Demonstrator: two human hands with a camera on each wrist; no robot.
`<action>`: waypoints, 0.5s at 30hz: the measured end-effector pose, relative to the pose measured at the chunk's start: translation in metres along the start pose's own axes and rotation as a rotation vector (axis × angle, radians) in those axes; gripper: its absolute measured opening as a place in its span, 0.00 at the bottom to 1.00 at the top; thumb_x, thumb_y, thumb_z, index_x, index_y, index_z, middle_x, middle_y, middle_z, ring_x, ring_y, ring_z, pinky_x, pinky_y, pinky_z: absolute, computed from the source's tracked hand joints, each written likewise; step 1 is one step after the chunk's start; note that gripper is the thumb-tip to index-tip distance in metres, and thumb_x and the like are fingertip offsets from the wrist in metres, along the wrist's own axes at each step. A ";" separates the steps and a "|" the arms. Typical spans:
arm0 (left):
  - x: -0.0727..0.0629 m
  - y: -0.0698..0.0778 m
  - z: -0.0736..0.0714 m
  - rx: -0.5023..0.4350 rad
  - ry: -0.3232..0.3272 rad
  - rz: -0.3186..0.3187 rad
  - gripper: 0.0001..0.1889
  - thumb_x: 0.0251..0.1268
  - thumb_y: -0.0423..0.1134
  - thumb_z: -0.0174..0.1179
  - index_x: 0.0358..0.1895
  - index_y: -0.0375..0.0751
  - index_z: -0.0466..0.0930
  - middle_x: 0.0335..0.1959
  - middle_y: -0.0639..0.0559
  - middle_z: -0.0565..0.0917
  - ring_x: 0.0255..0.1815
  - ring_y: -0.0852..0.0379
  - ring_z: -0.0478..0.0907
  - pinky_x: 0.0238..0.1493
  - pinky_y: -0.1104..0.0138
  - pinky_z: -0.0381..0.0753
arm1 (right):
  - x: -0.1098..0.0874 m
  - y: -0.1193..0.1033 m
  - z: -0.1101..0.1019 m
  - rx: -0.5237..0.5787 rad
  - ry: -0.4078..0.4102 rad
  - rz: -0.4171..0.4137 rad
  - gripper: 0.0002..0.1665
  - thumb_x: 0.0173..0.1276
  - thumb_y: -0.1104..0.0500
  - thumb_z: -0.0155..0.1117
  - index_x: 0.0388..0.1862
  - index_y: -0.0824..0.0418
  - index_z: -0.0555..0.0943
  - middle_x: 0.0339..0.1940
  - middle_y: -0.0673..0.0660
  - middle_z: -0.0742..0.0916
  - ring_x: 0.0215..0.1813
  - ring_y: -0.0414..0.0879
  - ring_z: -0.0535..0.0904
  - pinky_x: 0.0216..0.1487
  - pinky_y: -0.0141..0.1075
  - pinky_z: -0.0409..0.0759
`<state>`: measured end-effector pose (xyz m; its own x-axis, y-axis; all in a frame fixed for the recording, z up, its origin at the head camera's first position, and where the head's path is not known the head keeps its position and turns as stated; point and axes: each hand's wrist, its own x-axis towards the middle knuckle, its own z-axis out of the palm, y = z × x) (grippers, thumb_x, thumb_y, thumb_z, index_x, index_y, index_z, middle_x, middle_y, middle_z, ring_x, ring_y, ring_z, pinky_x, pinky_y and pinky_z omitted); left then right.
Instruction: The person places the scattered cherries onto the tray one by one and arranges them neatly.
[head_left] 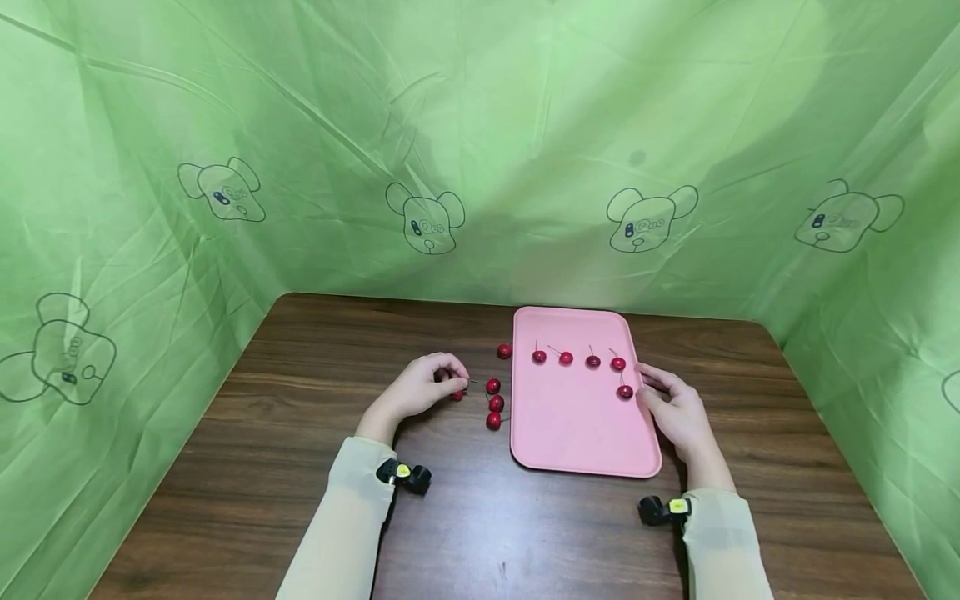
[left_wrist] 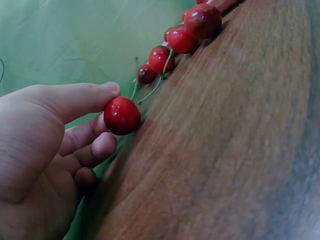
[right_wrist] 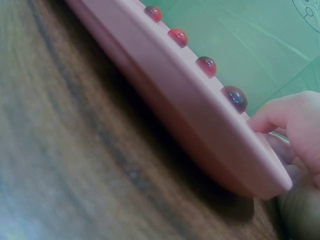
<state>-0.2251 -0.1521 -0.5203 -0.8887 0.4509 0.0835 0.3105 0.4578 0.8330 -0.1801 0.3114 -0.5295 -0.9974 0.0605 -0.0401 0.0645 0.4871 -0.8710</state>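
Observation:
My left hand (head_left: 422,387) pinches a red cherry (left_wrist: 122,116) between thumb and fingers, left of the pink tray (head_left: 577,433). Its green stem (left_wrist: 135,80) points up past the fingertips in the left wrist view. Just to the right, several loose cherries (head_left: 493,403) lie on the table in a rough column beside the tray's left edge. At the tray's right edge, my right hand (head_left: 678,414) grips the rim, thumb on top and fingers along the outer side. On the tray, a row of cherries (head_left: 566,358) runs across the upper part, with one cherry (head_left: 625,391) below the row's right end.
The dark wooden table (head_left: 525,533) carries everything. A green cloth (head_left: 510,150) printed with mouse-like heads hangs behind and on both sides. Another cherry (head_left: 504,351) lies close against the tray's upper left edge. Each sleeve has a small black camera (head_left: 405,475) strapped on.

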 end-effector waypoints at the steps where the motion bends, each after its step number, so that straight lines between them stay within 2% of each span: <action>1: 0.000 0.000 0.000 0.009 0.004 -0.003 0.02 0.78 0.38 0.69 0.46 0.45 0.89 0.32 0.56 0.88 0.35 0.57 0.83 0.41 0.64 0.79 | 0.000 0.000 0.000 0.000 0.000 -0.001 0.30 0.85 0.59 0.60 0.82 0.61 0.74 0.74 0.71 0.80 0.73 0.64 0.79 0.51 0.16 0.74; 5: -0.001 -0.002 -0.004 0.064 0.040 -0.020 0.02 0.80 0.38 0.67 0.47 0.48 0.89 0.34 0.59 0.88 0.37 0.60 0.82 0.45 0.62 0.80 | -0.001 -0.001 0.000 0.004 -0.002 -0.005 0.30 0.85 0.59 0.60 0.82 0.62 0.74 0.74 0.71 0.80 0.73 0.64 0.78 0.51 0.16 0.74; 10: -0.004 -0.004 -0.012 0.097 0.083 -0.050 0.05 0.82 0.37 0.64 0.49 0.48 0.89 0.39 0.59 0.89 0.39 0.59 0.83 0.48 0.59 0.80 | -0.001 0.000 0.000 0.000 0.005 -0.014 0.29 0.84 0.59 0.60 0.81 0.62 0.75 0.73 0.71 0.80 0.72 0.63 0.79 0.52 0.16 0.74; 15: -0.008 -0.006 -0.018 0.091 0.057 -0.051 0.08 0.75 0.36 0.67 0.52 0.48 0.89 0.42 0.56 0.88 0.40 0.57 0.82 0.44 0.61 0.80 | 0.000 0.002 0.000 -0.003 0.014 -0.025 0.29 0.84 0.59 0.61 0.80 0.62 0.76 0.72 0.71 0.82 0.71 0.63 0.79 0.52 0.17 0.75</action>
<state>-0.2263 -0.1723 -0.5158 -0.9209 0.3824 0.0756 0.2918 0.5476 0.7843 -0.1796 0.3118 -0.5310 -0.9981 0.0606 -0.0115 0.0398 0.4913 -0.8701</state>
